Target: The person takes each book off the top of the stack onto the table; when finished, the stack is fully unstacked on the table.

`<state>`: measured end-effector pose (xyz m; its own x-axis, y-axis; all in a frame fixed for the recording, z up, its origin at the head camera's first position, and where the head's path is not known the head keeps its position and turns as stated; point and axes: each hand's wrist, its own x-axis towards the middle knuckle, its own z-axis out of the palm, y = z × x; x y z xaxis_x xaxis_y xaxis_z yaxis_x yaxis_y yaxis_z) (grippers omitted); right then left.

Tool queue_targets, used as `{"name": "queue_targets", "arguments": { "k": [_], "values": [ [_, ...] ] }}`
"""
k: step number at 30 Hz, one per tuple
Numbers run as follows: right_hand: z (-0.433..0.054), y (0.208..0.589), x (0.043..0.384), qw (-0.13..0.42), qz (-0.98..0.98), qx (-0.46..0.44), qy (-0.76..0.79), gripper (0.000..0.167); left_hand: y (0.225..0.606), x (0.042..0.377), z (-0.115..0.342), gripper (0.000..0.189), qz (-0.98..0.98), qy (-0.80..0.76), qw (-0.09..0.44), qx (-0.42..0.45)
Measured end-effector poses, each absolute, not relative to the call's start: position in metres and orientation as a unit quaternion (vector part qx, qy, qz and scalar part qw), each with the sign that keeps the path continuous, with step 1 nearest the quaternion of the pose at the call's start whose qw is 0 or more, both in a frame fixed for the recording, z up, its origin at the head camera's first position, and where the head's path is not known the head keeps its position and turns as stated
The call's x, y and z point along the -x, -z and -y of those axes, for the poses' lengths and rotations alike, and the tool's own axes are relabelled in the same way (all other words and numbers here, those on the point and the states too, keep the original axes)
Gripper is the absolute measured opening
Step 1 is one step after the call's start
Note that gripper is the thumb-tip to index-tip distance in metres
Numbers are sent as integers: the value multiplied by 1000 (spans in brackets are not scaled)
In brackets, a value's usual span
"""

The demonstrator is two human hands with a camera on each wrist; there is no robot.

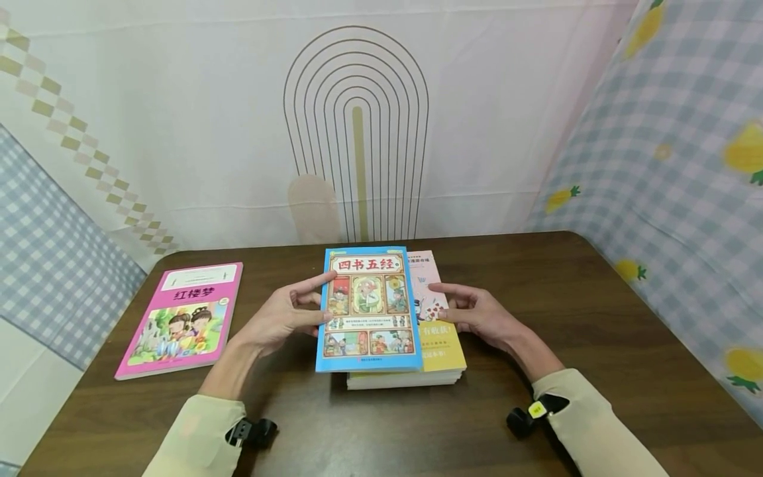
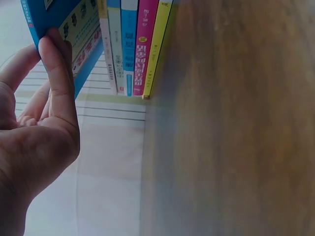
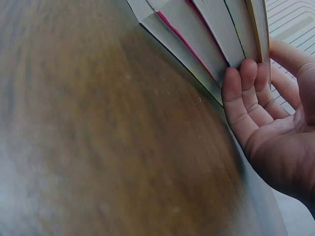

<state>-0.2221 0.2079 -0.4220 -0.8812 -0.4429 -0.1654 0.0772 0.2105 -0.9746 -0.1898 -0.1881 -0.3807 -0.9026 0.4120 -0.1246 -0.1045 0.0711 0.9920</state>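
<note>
A blue book (image 1: 369, 311) with red characters and small picture panels lies tilted over a stack of books, overlapping its left part. My left hand (image 1: 286, 315) grips its left edge, thumb on the cover and other fingers behind. In the left wrist view the blue book (image 2: 86, 29) is raised off the stack's spines (image 2: 129, 49). The stack's top book (image 1: 442, 344), pink above and yellow below, shows on the right. My right hand (image 1: 477, 311) touches the stack's right side; in the right wrist view several fingertips rest against the page edges (image 3: 211, 29).
A pink book (image 1: 185, 318) with two cartoon figures lies on the brown table (image 1: 596, 331) at the left. A white patterned cloth (image 1: 495, 119) hangs behind the table, with blue checked cloth (image 1: 673, 172) at the sides.
</note>
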Motion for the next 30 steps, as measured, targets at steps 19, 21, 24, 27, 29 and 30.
{"name": "queue_targets", "arguments": {
  "k": [19,21,24,27,29,30],
  "values": [
    [-206,422,222,213,-748,107,619,67,347,189,228,78,-710,-679,143,-119],
    [-207,422,222,213,-748,106,620,67,344,188,235,78,-714,-676,139,-117],
    [-207,423,222,213,-748,106,620,66,340,187,245,79,-721,-671,131,-110],
    [-206,422,222,212,-746,106,622,66,337,185,255,80,-725,-670,124,-100],
    [-206,422,222,212,-745,110,623,67,336,184,261,80,-727,-669,120,-96],
    [-206,422,222,212,-745,111,623,67,335,183,264,80,-728,-669,118,-94]
  ]
}}
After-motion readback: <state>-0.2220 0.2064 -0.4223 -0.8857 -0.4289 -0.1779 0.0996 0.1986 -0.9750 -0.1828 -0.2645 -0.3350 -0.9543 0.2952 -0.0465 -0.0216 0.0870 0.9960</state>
